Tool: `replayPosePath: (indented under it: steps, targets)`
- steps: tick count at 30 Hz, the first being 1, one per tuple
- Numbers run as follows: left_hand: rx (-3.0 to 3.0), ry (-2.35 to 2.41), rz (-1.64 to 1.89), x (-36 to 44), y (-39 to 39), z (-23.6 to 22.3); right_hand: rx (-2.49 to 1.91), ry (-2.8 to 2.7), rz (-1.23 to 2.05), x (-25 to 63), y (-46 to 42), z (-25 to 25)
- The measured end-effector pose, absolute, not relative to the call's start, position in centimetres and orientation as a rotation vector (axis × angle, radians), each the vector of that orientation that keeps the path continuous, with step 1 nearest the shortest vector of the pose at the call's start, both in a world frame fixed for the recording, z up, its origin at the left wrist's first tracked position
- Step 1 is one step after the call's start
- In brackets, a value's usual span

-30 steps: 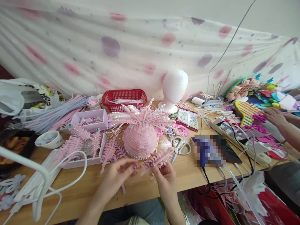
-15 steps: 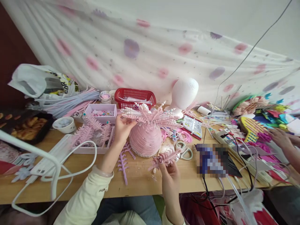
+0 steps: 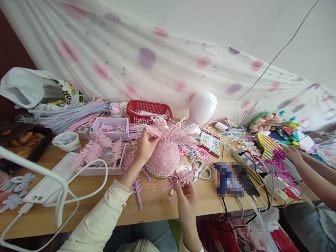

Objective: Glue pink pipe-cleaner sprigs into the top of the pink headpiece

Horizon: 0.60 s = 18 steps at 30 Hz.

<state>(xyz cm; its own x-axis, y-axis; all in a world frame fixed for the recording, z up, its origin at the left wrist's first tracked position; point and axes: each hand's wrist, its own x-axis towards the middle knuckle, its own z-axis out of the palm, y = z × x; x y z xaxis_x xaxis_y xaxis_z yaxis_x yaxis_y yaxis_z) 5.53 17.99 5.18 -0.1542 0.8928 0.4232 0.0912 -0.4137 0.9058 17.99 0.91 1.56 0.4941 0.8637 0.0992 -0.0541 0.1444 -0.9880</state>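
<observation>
A pink dome-shaped headpiece (image 3: 165, 157), wound with cord and edged with pearls, stands on the wooden table (image 3: 110, 196). Pink feathery sprigs with pearl tips fan out from its top. My left hand (image 3: 145, 146) grips the sprigs at the dome's upper left, fingers closed round them. My right hand (image 3: 186, 196) is lower, in front of the dome, pinching a loose pink feathery sprig (image 3: 181, 176). Another loose sprig (image 3: 138, 190) lies flat on the table between my arms.
A tray of pink sprigs (image 3: 101, 159), a box of beads (image 3: 111, 127), a red basket (image 3: 149, 111), a white foam head (image 3: 202, 108), scissors (image 3: 203, 171) and a white bowl (image 3: 66, 141) lie around. Cables and a power strip (image 3: 256, 168) run right. Another person's hand (image 3: 292, 154) works at right.
My left hand left the loose sprig, rose to the headpiece and closed on its upper sprigs. My right hand kept its sprig. The view swung left and tilted.
</observation>
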Motion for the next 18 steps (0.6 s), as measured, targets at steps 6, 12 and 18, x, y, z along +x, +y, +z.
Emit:
replayPosePath:
  steps: [6,12,18]
  targets:
    - [1.712,1.287,1.581,5.6,18.0,6.2,-1.279,-0.819,0.781,18.3,1.1,1.3]
    - [1.867,1.325,1.575,6.0,18.0,6.6,-1.236,-0.826,0.783,18.6,1.6,0.8]
    - [1.932,1.342,1.572,6.3,18.3,6.1,-1.189,-0.851,0.778,18.6,1.9,0.9]
